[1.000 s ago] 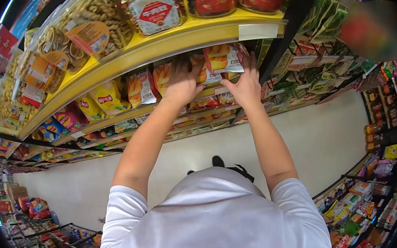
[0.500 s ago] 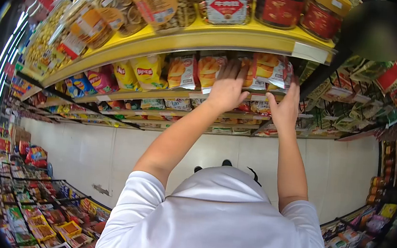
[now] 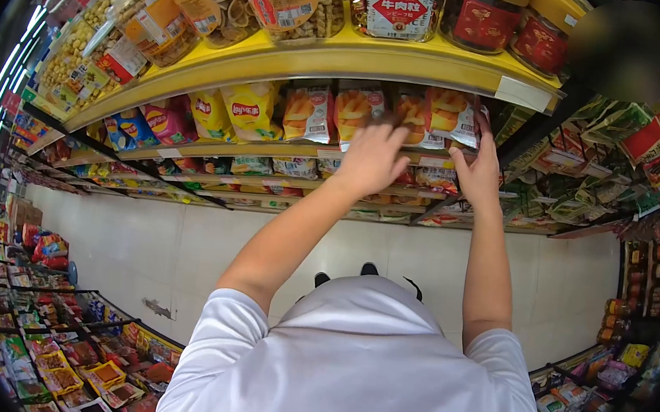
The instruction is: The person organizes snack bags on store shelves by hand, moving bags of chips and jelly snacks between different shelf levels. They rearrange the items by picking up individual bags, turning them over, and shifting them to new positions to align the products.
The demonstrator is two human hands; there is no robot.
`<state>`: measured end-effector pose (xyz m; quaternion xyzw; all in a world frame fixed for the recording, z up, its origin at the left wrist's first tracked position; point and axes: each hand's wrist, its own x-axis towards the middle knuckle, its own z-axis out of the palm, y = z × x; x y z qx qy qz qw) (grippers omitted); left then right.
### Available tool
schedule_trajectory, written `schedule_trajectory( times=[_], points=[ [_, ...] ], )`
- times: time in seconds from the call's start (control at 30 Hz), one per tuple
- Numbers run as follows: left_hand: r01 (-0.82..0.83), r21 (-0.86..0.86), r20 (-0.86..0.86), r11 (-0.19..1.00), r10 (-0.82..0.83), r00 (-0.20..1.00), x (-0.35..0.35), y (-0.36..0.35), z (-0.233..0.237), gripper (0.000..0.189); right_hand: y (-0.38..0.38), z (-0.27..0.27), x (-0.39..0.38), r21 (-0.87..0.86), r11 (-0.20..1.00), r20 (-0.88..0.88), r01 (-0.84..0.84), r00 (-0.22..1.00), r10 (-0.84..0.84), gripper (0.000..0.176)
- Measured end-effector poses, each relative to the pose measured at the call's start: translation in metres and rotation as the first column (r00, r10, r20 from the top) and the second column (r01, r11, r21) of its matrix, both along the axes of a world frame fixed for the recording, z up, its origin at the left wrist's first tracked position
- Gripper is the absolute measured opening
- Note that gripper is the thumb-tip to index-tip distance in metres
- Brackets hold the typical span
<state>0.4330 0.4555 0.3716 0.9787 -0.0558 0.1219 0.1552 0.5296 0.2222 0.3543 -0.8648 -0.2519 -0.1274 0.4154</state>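
Note:
A row of orange-and-white snack bags stands on the shelf under the yellow one. My right hand [image 3: 478, 172] is at the rightmost snack bag [image 3: 451, 116], its fingers along the bag's right side and its thumb at the lower edge. My left hand [image 3: 376, 159] reaches up in front of the neighbouring snack bags, fingers extended and apart, fingertips blurred. Behind those fingertips is one snack bag [image 3: 411, 118], partly covered. Left of the hand stand another snack bag [image 3: 353, 106] and a similar one [image 3: 308, 114].
Above runs a yellow shelf [image 3: 296, 61] with plastic tubs and jars [image 3: 481, 18]. Yellow chip bags [image 3: 252, 111] stand to the left, with lower shelves of packets [image 3: 295, 167] beneath. Hanging packets [image 3: 582, 143] are at the right. Snack displays [image 3: 76, 364] stand behind me.
My left hand has drawn back and down a little from the bags, its fingers more in view. My right hand stays at the rightmost bag. The camera view has shifted slightly.

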Motion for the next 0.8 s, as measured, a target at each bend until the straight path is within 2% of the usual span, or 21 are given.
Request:
schedule_trajectory(
  times=[0.03, 0.07, 0.13, 0.17, 0.23, 0.27, 0.33, 0.4, 0.47, 0.5, 0.57, 0.67, 0.7, 0.73, 0.8],
  points=[
    [-0.1, -0.021, -0.115, 0.995, 0.097, 0.989, -0.003, 0.008, 0.007, 0.064, -0.001, 0.003, -0.002, 0.043, 0.999, -0.037, -0.024, 0.999, 0.026, 0.075],
    [-0.253, -0.038, -0.147, 0.967, 0.245, 0.958, -0.001, 0.023, 0.005, 0.058, -0.003, 0.004, -0.004, 0.088, 0.995, -0.075, -0.045, 0.996, 0.052, 0.075],
    [-0.393, -0.01, 0.109, 0.919, 0.392, 0.914, 0.003, 0.058, -0.007, 0.065, -0.006, 0.002, -0.004, 0.103, 0.994, -0.107, -0.042, 0.993, 0.053, 0.074],
    [-0.392, -0.002, 0.108, 0.92, 0.39, 0.914, 0.004, 0.07, -0.01, 0.065, -0.008, 0.001, -0.004, 0.103, 0.994, -0.135, -0.047, 0.989, 0.061, 0.073],
    [-0.382, 0.189, 0.02, 0.905, 0.385, 0.923, 0.007, 0.081, -0.01, 0.079, -0.009, 0.002, -0.004, 0.114, 0.992, -0.143, -0.061, 0.987, 0.077, 0.072],
    [-0.383, 0.192, 0.021, 0.903, 0.386, 0.922, 0.008, 0.081, -0.012, 0.079, -0.01, 0.003, -0.004, 0.12, 0.99, -0.148, -0.074, 0.985, 0.092, 0.07],
    [-0.322, 0.256, -0.079, 0.912, 0.351, 0.933, 0.009, 0.078, -0.008, 0.094, -0.009, 0.015, -0.008, 0.137, 0.988, -0.167, -0.074, 0.981, 0.097, 0.067],
    [-0.313, 0.244, -0.131, 0.918, 0.351, 0.927, 0.012, 0.07, -0.004, 0.094, -0.011, 0.012, -0.004, 0.155, 0.985, -0.187, -0.074, 0.977, 0.103, 0.064],
    [-0.313, 0.229, -0.186, 0.922, 0.357, 0.915, 0.015, 0.062, -0.001, 0.095, -0.017, -0.006, 0.011, 0.035, 0.996, 0.066, -0.081, 0.995, 0.079, 0.059],
    [-0.326, 0.218, -0.21, 0.92, 0.37, 0.905, 0.017, 0.059, 0.001, 0.096, -0.017, -0.004, 0.012, 0.035, 0.995, 0.07, -0.088, 0.994, 0.086, 0.059],
    [-0.35, 0.211, -0.228, 0.913, 0.394, 0.89, 0.02, 0.055, 0.005, 0.097, -0.017, -0.001, 0.01, 0.087, 0.992, -0.024, -0.088, 0.996, 0.091, 0.056],
    [-0.33, 0.163, -0.189, 0.93, 0.358, 0.914, 0.013, 0.058, 0.011, 0.098, -0.014, 0.006, 0.003, 0.096, 0.992, 0.01, -0.086, 0.996, 0.085, 0.055],
    [-0.352, 0.117, -0.183, 0.928, 0.369, 0.911, 0.007, 0.061, 0.016, 0.096, -0.017, 0.006, 0.003, 0.015, 0.998, 0.038, -0.066, 0.997, 0.066, 0.054],
    [-0.372, 0.072, -0.175, 0.925, 0.379, 0.909, 0.003, 0.066, 0.02, 0.094, -0.018, 0.005, 0.001, 0.019, 0.997, 0.039, -0.078, 0.996, 0.077, 0.054],
    [-0.436, 0.087, -0.105, 0.896, 0.444, 0.89, 0.004, 0.094, -0.005, 0.092, -0.019, 0.006, -0.006, 0.126, 0.991, -0.162, -0.038, 0.985, 0.058, 0.055]
  ],
)
